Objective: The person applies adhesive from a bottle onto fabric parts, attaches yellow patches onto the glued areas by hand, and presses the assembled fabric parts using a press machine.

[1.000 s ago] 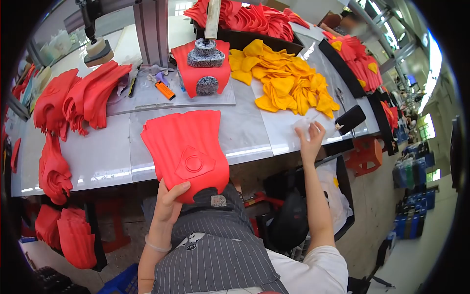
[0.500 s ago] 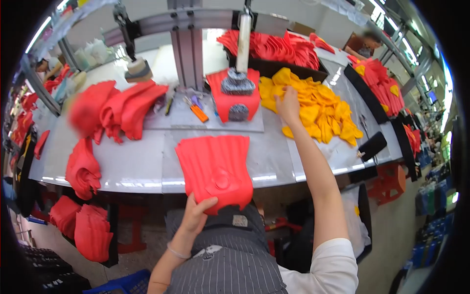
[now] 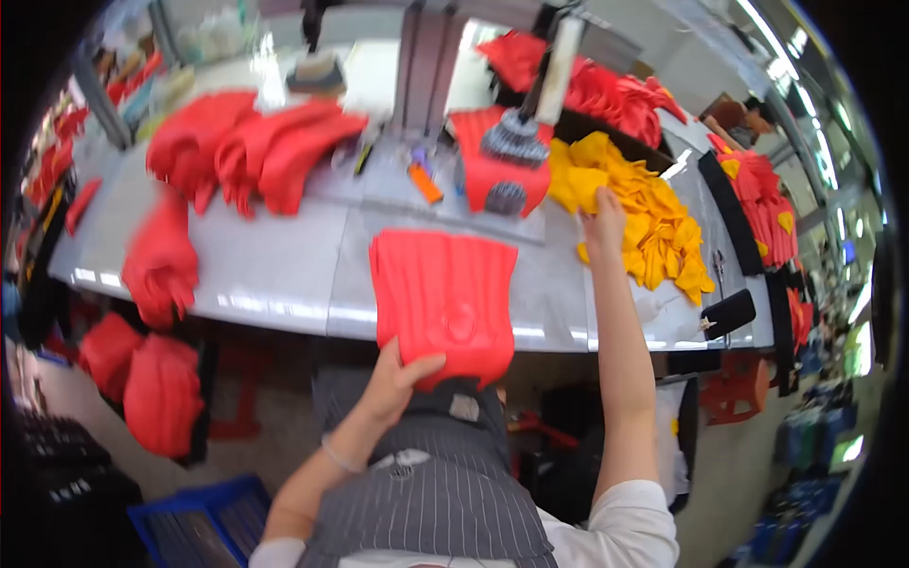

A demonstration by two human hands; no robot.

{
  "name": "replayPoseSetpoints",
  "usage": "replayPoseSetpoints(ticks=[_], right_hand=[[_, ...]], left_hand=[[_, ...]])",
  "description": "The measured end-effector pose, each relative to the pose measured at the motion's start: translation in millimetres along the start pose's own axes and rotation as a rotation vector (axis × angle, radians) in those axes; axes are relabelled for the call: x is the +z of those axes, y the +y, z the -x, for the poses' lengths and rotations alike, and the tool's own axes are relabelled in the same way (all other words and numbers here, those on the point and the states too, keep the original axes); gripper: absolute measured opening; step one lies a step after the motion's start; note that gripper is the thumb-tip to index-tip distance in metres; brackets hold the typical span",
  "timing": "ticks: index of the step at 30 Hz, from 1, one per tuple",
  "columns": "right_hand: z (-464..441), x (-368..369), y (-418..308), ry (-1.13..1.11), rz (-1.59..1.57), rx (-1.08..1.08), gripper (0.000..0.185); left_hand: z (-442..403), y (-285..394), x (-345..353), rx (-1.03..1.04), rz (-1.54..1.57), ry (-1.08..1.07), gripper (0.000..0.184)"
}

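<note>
The pale bench [image 3: 275,256] shone along its front edge, where the left hand [image 3: 396,381] gripped a red ribbed piece [image 3: 445,284] overhanging it. Toward the bench's right edge, the right hand [image 3: 606,225] touched the yellow pieces [image 3: 668,227]; whether it gripped one I could not tell. A red stool [image 3: 734,390] stood below the front right corner, a blue crate [image 3: 204,521] on the floor.

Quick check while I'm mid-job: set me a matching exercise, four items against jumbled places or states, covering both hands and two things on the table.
1. Left hand
2. Right hand
3. Orange object
4. Black flat object

A. At the yellow pile
B. Near the table edge, far right
C. Gripping a ridged red piece
D. Left of the mottled grey block

Pairs: 1-C, 2-A, 3-D, 4-B
</note>
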State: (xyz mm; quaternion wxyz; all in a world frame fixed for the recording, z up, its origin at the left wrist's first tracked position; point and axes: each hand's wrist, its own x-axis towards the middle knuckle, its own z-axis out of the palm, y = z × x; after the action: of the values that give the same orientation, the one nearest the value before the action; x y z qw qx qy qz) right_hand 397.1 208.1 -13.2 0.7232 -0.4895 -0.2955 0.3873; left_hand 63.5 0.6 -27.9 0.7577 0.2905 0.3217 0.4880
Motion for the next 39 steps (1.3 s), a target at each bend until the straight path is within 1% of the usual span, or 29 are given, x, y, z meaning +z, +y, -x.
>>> replayPoseSetpoints(ticks=[2, 4, 6, 7, 9, 12, 15, 18, 24, 27, 30, 33, 34, 36, 37, 39], right_hand=[[63, 9, -31, -0.102, -0.039, 0.006, 0.024], [122, 20, -46, -0.188, -0.005, -0.019, 0.023], [161, 9, -55, -0.444, 0.27, 0.082, 0.026], [182, 17, -55, -0.448, 0.317, 0.075, 0.026], [209, 27, -59, -0.583, 0.357, 0.058, 0.025], [224, 42, -50, -0.635, 0.314, 0.137, 0.025], [224, 52, -42, -0.649, 0.34, 0.102, 0.023], [224, 56, -34, -0.681, 0.414, 0.076, 0.021], [216, 56, -42, -0.732, 0.602, 0.131, 0.02], [208, 56, -41, -0.781, 0.69, 0.126, 0.021], [212, 54, -37, -0.765, 0.757, -0.002, 0.021], [221, 52, -37, -0.72, 0.828, -0.072, 0.022], [222, 53, -40, -0.714, 0.881, -0.141, 0.021], [222, 49, -45, -0.683, 0.923, -0.351, 0.021], [223, 47, -48, -0.665, 0.944, -0.453, 0.021], [213, 24, -54, -0.554, 0.975, -0.533, 0.029]], left_hand=[[1, 0, -1, 0.022, 0.003, 0.016, 0.044], [1, 1, 1, 0.026, 0.013, -0.006, 0.043], [2, 2, 3, 0.019, 0.021, -0.004, 0.042], [2, 3, 4, 0.018, 0.018, 0.0, 0.041], [2, 0, 2, 0.017, 0.002, 0.0, 0.04], [2, -3, 0, 0.035, -0.038, 0.008, 0.04], [2, -2, -2, -0.008, -0.053, -0.007, 0.042], [3, -4, -2, 0.011, -0.075, 0.019, 0.04], [1, -5, -2, 0.015, -0.067, -0.001, 0.04], [1, -7, -2, 0.019, -0.102, 0.003, 0.039], [2, -10, -1, 0.086, -0.027, -0.005, 0.037], [-1, -11, 8, 0.048, -0.01, 0.115, 0.035], [-3, -12, 8, 0.054, -0.009, 0.114, 0.035], [-4, -13, 10, 0.067, -0.011, 0.108, 0.034], [-2, -12, 12, 0.06, 0.038, 0.104, 0.034], [1, -5, 13, 0.052, 0.135, 0.097, 0.034]])
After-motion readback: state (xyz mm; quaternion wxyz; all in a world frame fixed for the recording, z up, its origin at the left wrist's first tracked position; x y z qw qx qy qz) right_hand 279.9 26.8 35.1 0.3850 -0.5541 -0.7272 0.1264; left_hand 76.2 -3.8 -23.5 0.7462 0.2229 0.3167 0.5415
